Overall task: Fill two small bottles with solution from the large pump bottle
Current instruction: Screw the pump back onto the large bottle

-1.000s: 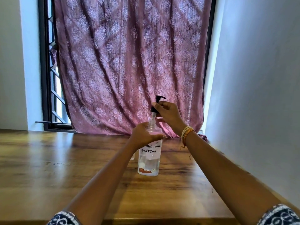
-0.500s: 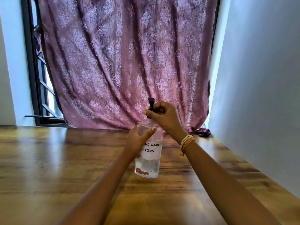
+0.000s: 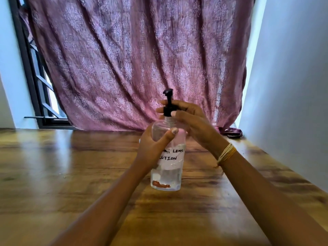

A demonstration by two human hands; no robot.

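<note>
Nearest the camera, two bare forearms are reaching out over the table (image 3: 53,174), their upper ends cut off by the bottom edge. The left hand (image 3: 152,148) is wrapping the upper body of the bottle (image 3: 167,162), thumb lying across the front glass and covering the first letters of the handwritten label, so only "LENS" and "UTION" are showing. The bottle is standing upright on the wood near the middle of the table, its lower part holding clear liquid, with a reddish smear near the base that I cannot identify. The right hand (image 3: 188,119), a thread band (image 3: 226,154) at its wrist, is curling its fingers round the black collar of the pump (image 3: 168,103) at the neck; the nozzle is sticking up above them. Whether it is twisting the collar loose or tightening it cannot be told here.

As for progress, the task is looking barely begun: no small bottle is appearing anywhere, so filling both is seemingly still ahead. They may be sitting behind the hands or outside the view.

Farther back, a pink curtain (image 3: 133,59) is hanging over most of the window (image 3: 37,89), a crumpled bit of dark cloth (image 3: 230,132) is lying at the wall's foot, and motion is blurring the fingertips.
</note>
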